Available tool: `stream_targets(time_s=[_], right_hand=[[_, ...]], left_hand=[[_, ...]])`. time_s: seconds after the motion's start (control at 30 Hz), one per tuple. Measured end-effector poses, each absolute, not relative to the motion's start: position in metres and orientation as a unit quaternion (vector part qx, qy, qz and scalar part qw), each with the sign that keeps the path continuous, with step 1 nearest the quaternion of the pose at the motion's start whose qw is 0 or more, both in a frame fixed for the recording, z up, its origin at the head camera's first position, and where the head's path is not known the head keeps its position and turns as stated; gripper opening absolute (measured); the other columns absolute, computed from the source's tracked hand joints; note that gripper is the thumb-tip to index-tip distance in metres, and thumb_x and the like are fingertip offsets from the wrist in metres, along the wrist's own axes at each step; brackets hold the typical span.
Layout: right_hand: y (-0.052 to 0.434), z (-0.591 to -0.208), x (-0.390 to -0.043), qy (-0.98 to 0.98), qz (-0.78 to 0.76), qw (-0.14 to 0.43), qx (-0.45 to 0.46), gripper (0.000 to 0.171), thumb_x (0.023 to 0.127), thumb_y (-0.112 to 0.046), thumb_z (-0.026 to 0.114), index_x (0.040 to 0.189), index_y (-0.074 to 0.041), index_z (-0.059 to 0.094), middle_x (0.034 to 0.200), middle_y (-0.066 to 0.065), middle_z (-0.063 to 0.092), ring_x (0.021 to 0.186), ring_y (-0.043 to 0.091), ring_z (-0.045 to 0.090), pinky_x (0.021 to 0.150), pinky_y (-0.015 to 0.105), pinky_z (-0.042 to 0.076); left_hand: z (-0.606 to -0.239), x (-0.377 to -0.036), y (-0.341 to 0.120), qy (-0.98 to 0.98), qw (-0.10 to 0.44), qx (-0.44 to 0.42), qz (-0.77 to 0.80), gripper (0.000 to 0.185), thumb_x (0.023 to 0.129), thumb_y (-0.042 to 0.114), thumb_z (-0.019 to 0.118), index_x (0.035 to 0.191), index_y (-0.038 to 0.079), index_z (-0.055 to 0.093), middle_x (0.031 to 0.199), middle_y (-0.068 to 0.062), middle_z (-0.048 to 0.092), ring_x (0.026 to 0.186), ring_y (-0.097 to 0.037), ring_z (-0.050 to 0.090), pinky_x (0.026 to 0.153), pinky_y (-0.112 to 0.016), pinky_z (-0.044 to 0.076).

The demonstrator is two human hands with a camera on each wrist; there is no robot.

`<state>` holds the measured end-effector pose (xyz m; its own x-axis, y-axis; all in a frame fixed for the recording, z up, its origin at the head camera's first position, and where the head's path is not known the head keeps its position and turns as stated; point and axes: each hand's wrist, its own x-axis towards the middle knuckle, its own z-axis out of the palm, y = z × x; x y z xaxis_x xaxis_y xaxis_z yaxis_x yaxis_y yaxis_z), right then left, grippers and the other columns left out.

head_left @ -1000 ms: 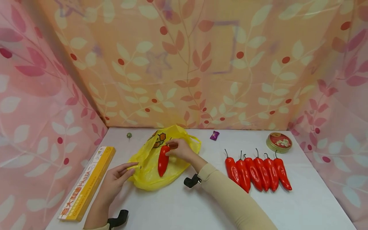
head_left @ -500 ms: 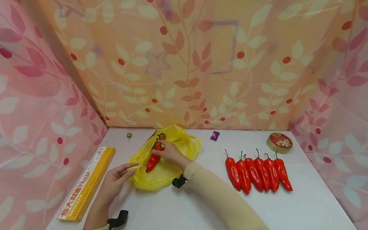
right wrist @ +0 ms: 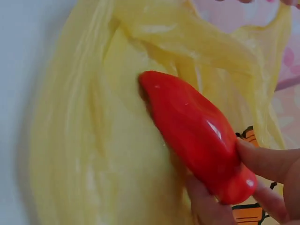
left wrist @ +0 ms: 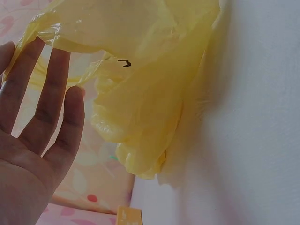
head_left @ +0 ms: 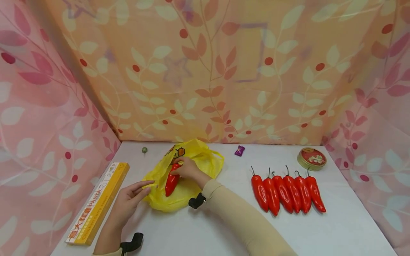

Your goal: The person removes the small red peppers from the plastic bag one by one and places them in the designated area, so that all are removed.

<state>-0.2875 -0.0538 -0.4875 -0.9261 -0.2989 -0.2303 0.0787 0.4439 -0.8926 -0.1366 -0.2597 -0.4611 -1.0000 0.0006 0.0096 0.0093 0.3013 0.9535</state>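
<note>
In the head view my left hand (head_left: 127, 202) is at the left rim of a yellow plastic bag (head_left: 169, 205), pinching its edge. The left wrist view shows the left fingers (left wrist: 44, 112) spread against the thin film. Between thumb and fingers, my right hand (head_left: 189, 170) grips a red chili pepper (head_left: 172, 182) by its stem end, its pointed end slanting down toward the near left. The pepper lies over the bag's inner surface, within its opened mouth. In the right wrist view the pepper (right wrist: 187, 126) appears close up; whether its tip touches the bag is unclear.
A row of several red peppers (head_left: 289, 193) lies on the right of the white table (head_left: 221, 234). Behind it stands a round tin (head_left: 311, 159). A purple wrapped candy (head_left: 239, 150) and a small green item (head_left: 145, 150) lie at the back. A pasta box (head_left: 99, 202) lies at left.
My right hand has carried the pepper to the left and farther into the bag, and the pepper has become more slanted. The left hand has stayed at the bag's rim.
</note>
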Motion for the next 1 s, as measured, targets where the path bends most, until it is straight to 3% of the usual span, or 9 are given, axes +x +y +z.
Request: stream_targets(time_s=[0.13, 0.37, 0.67, 0.83, 1.0], right_hand=[[-0.048, -0.489, -0.289, 0.805, -0.560, 0.186, -0.062, 0.039, 0.084, -0.018, 0.084, 0.120, -0.017, 0.069, 0.117, 0.008, 0.062, 0.091, 0.021, 0.061, 0.073, 0.031, 0.058], [-0.029, -0.477, -0.284, 0.773, -0.596, 0.193, -0.094, 0.043, 0.088, -0.018, 0.079, 0.130, -0.015, 0.067, 0.113, 0.013, 0.065, 0.089, 0.022, 0.066, 0.075, 0.036, 0.061], [0.009, -0.452, -0.264, 0.817, -0.535, 0.132, -0.167, 0.038, 0.095, -0.032, 0.071, 0.132, -0.040, 0.066, 0.129, 0.003, 0.062, 0.107, 0.024, 0.060, 0.078, 0.032, 0.060], [0.042, -0.440, -0.251, 0.808, -0.556, 0.114, -0.159, 0.045, 0.096, -0.034, 0.070, 0.139, -0.032, 0.061, 0.133, 0.004, 0.061, 0.113, 0.027, 0.061, 0.083, 0.037, 0.061], [0.079, -0.432, -0.240, 0.786, -0.580, 0.130, -0.169, 0.053, 0.095, -0.021, 0.069, 0.145, -0.031, 0.053, 0.136, 0.004, 0.057, 0.118, 0.027, 0.059, 0.090, 0.040, 0.059]], left_hand=[[-0.463, -0.136, -0.261, -0.807, 0.005, -0.001, -0.590, 0.039, 0.099, 0.028, 0.066, 0.131, 0.006, 0.066, 0.132, -0.016, 0.067, 0.104, -0.004, 0.061, 0.089, -0.014, 0.051], [-0.466, -0.138, -0.260, -0.806, 0.008, -0.005, -0.592, 0.039, 0.099, 0.028, 0.065, 0.131, 0.005, 0.066, 0.131, -0.015, 0.067, 0.106, -0.003, 0.060, 0.090, -0.013, 0.051], [-0.468, -0.140, -0.262, -0.810, 0.011, -0.004, -0.586, 0.040, 0.099, 0.030, 0.066, 0.130, 0.004, 0.066, 0.124, -0.004, 0.072, 0.102, -0.002, 0.063, 0.088, -0.013, 0.052], [-0.469, -0.140, -0.262, -0.806, 0.011, -0.011, -0.592, 0.040, 0.099, 0.029, 0.065, 0.130, 0.003, 0.066, 0.120, 0.000, 0.074, 0.102, -0.002, 0.063, 0.088, -0.014, 0.052], [-0.467, -0.140, -0.262, -0.811, 0.007, 0.000, -0.585, 0.040, 0.099, 0.030, 0.066, 0.130, 0.007, 0.067, 0.120, -0.001, 0.074, 0.100, -0.004, 0.062, 0.088, -0.014, 0.052]])
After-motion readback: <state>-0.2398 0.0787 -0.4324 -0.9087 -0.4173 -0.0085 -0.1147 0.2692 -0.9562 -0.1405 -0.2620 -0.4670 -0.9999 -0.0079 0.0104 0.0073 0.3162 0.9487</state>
